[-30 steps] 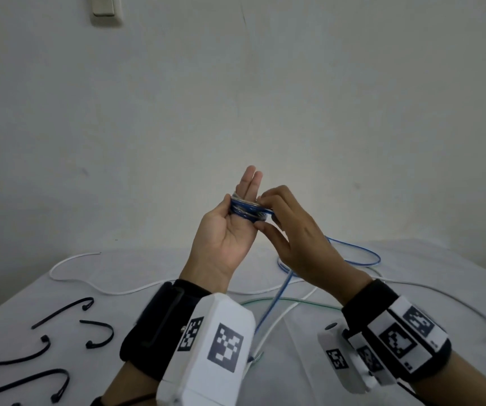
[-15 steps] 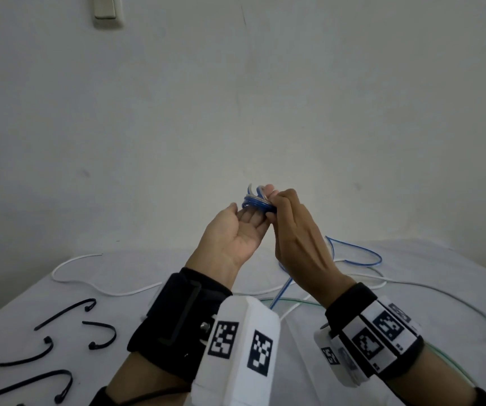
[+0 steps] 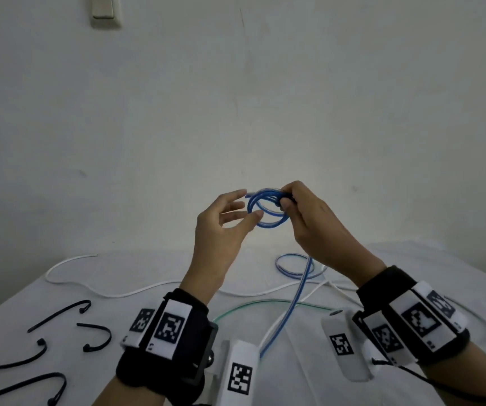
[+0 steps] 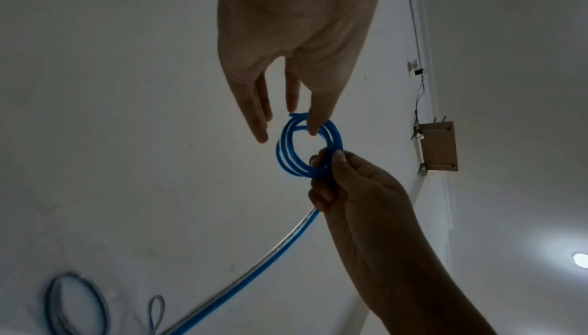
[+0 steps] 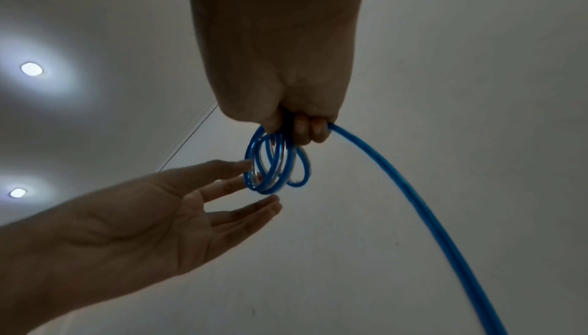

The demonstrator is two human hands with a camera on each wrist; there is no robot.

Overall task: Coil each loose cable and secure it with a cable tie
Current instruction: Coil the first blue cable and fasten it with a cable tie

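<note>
A blue cable wound into a small coil (image 3: 271, 224) is held up in the air in front of the wall. My right hand (image 3: 287, 200) pinches the coil's right side between thumb and fingers, seen closely in the right wrist view (image 5: 286, 126). My left hand (image 3: 246, 205) is spread, its fingers straight, and the tips touch the coil's left side (image 4: 286, 162). The blue tail (image 3: 300, 294) hangs from the right hand to the table, where it ends in a loose loop (image 3: 294, 266). Several black cable ties (image 3: 60, 315) lie on the table at the left.
A white cable (image 3: 136, 294) snakes across the white table (image 3: 426, 259), and a green cable (image 3: 253, 303) curves between my wrists. A light switch (image 3: 104, 10) sits high on the bare wall behind.
The coil was wound round my left fingers. My right hand has slid it off them and now holds it as a free ring, while the left hand has opened.
</note>
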